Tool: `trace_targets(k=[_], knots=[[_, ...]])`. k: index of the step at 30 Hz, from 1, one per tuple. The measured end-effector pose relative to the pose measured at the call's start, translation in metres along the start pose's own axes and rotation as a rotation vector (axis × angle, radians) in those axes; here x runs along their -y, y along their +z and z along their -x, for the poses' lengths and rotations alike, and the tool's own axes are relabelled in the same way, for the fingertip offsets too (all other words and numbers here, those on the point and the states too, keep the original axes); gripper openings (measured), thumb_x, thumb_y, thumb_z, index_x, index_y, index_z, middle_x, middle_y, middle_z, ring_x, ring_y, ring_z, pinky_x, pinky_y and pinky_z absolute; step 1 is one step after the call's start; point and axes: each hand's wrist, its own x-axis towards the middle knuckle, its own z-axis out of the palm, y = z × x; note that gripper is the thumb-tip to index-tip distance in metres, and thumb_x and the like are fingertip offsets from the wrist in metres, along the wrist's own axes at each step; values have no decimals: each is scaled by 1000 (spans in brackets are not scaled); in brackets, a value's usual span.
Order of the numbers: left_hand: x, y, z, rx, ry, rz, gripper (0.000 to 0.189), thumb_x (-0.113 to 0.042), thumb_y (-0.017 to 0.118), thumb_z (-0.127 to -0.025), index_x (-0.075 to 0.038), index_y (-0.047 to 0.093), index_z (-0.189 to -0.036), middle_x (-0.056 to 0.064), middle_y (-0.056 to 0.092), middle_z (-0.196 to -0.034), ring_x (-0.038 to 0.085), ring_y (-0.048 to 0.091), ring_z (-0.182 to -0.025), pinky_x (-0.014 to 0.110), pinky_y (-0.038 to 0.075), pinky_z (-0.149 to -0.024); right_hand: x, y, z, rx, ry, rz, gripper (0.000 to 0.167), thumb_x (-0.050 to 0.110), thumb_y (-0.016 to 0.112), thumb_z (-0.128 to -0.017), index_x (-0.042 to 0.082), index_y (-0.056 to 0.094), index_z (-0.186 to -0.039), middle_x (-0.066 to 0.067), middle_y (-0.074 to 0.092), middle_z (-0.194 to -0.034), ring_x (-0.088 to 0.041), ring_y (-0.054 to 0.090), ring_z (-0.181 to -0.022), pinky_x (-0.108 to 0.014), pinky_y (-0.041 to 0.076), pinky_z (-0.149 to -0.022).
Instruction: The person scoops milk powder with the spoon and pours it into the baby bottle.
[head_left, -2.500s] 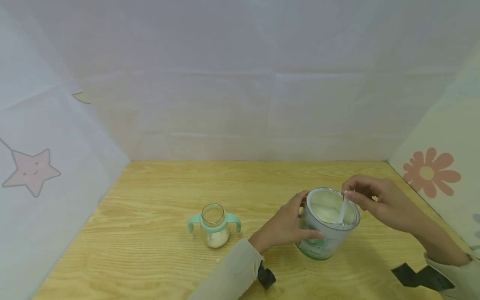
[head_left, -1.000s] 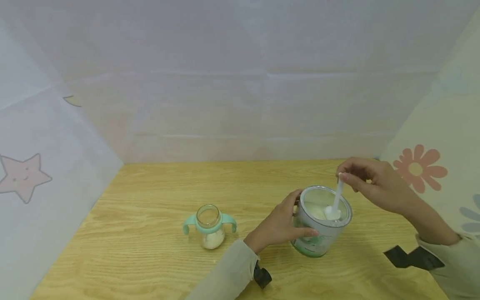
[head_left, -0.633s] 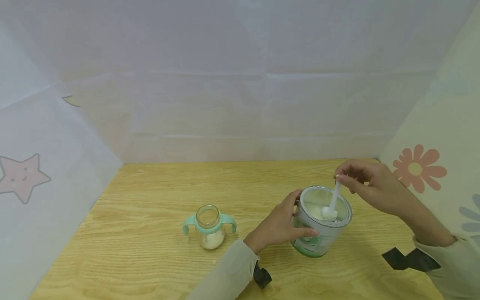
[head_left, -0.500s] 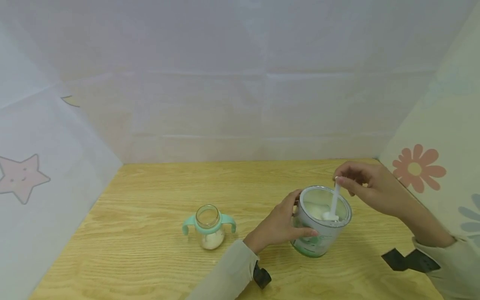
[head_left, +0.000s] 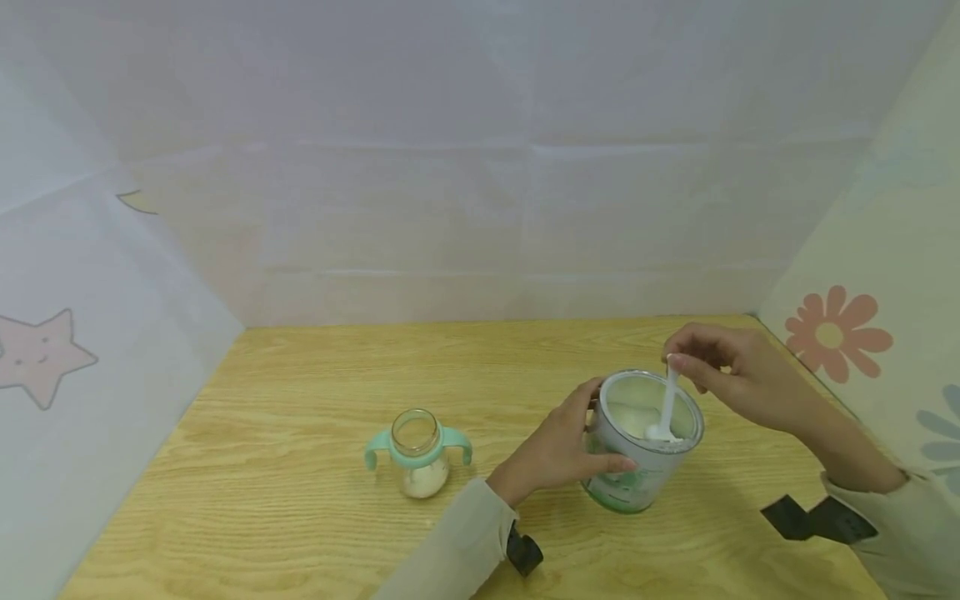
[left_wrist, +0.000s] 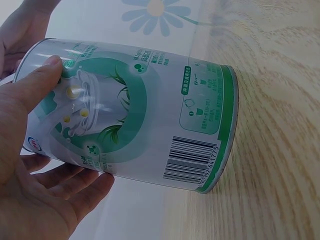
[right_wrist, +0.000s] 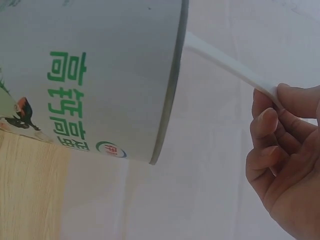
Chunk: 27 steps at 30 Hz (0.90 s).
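Observation:
In the head view a white and green milk powder can (head_left: 637, 479) stands on the table, its top uncovered and pale powder (head_left: 632, 418) inside. My left hand (head_left: 551, 450) grips its left side, thumb across the front; the left wrist view shows the fingers (left_wrist: 82, 192) curled round the printed wall. Thumb and fingertips of my right hand (head_left: 738, 375) pinch the handle end of a white scoop (head_left: 669, 404). The scoop's bowl sits inside the can at the near rim. From the right wrist, the handle (right_wrist: 230, 62) slants out past the rim and the bowl is hidden.
Left of the can stands an uncapped baby bottle (head_left: 423, 479) with mint-green handles and pale contents at the bottom. The wooden table (head_left: 300, 392) is bordered by pale printed sheets (head_left: 420, 208) at the back and both sides.
The right hand has raised the scoop from the powder, shifting left, then lowered it slightly toward the near rim. The left hand keeps its hold on the can; the head view has turned slightly.

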Motion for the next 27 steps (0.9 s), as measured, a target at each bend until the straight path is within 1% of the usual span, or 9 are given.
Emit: trace_targets(k=[5, 11, 20, 27], knots=[[0, 0, -1, -1, 4, 9, 89, -32, 77, -80, -23, 20, -149, -2, 39, -143, 11, 45, -128, 25, 46, -99, 0, 0, -1, -2, 4, 13, 21, -7, 60, -89, 14, 62, -93, 14, 54, -70, -2, 47, -54, -18, 37, -46], [-1, 0, 0, 1, 6, 15, 90, -30, 77, -80, -22, 19, -149, -1, 39, -143, 12, 45, -128, 25, 45, -99, -4, 5, 2, 4, 8, -13, 22, -9, 59, -88, 13, 62, -93, 13, 52, -68, -3, 45, -51, -18, 36, -44], [-3, -1, 2, 4, -45, -2, 90, -33, 76, -81, -23, 19, -149, -4, 39, -143, 10, 45, -127, 24, 45, -97, -3, 3, 2, 11, -9, -6, 24, -9, 59, -88, 14, 62, -93, 13, 51, -68, -2, 45, -52, -18, 36, -45], [-3, -1, 2, 10, -47, 0, 90, -33, 76, -81, -23, 19, -150, -3, 39, -144, 12, 45, -128, 24, 44, -98, -1, -2, -3, 5, -20, 12, 23, -8, 60, -88, 14, 62, -93, 12, 50, -66, -3, 45, -52, -19, 35, -46]])
